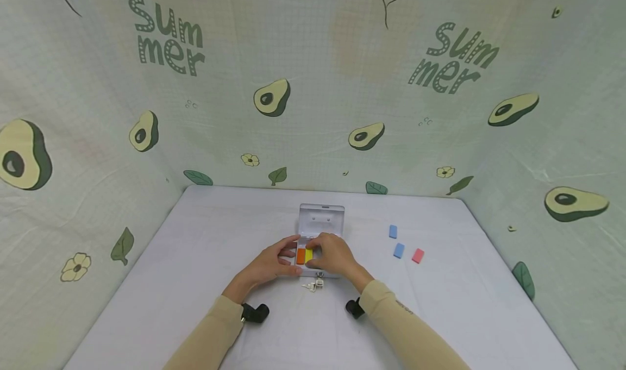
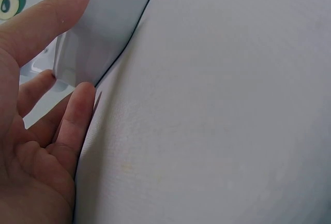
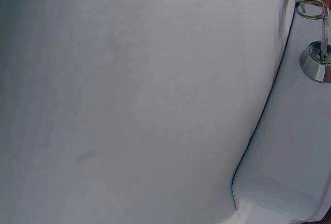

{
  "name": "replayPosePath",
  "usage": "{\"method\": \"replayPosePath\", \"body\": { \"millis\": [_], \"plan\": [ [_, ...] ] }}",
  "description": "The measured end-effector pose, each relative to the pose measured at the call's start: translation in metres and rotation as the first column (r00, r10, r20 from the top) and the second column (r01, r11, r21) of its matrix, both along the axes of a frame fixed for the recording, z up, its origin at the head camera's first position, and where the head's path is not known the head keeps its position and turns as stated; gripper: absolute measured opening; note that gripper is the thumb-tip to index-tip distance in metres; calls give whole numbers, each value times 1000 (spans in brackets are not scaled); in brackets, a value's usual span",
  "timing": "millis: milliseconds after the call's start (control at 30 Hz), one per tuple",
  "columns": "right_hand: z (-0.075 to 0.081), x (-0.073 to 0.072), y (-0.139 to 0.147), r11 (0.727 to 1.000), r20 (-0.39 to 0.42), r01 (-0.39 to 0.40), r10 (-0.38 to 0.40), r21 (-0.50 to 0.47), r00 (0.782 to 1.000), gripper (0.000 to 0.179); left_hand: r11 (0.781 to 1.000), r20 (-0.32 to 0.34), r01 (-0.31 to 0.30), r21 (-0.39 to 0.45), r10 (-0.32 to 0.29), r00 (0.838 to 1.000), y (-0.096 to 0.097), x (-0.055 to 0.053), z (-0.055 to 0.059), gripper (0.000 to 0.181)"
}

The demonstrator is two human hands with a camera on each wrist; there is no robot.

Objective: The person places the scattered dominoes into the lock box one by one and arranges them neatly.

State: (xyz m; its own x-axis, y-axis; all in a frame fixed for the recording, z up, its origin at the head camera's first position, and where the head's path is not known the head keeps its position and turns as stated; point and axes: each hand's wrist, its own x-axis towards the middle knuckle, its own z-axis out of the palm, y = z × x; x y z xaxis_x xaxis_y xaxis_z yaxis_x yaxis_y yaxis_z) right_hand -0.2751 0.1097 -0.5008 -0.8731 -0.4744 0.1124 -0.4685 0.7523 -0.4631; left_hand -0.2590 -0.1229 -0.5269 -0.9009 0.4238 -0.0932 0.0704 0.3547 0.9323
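Keys (image 1: 311,287) share a ring, one seated in the lock (image 3: 313,69) of a white lockbox (image 3: 284,146) on the worktop (image 1: 235,218). The left hand (image 1: 269,262), half open, holds its left end; the right hand (image 1: 335,255), nearly closed, pinches a yellow block (image 1: 308,256) beside an orange block (image 1: 300,256) inside. Off right lie a red block (image 1: 418,256), then two blue blocks (image 1: 399,250); the raised lid (image 1: 321,223) stands behind.

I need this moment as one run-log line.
left hand: holds box; right hand: pinches yellow block beside orange block; lid: open; key: in lock; table: two blue blocks, red block
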Motion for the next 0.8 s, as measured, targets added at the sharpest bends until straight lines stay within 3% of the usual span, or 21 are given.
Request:
{"method": "replayPosePath", "body": {
  "millis": [800],
  "plan": [
    [0,2,-3,1000,-30,1,0,25,1000,35,1000,-5,1,-7,-1,1000,0,-1,-2,91]
  ]
}}
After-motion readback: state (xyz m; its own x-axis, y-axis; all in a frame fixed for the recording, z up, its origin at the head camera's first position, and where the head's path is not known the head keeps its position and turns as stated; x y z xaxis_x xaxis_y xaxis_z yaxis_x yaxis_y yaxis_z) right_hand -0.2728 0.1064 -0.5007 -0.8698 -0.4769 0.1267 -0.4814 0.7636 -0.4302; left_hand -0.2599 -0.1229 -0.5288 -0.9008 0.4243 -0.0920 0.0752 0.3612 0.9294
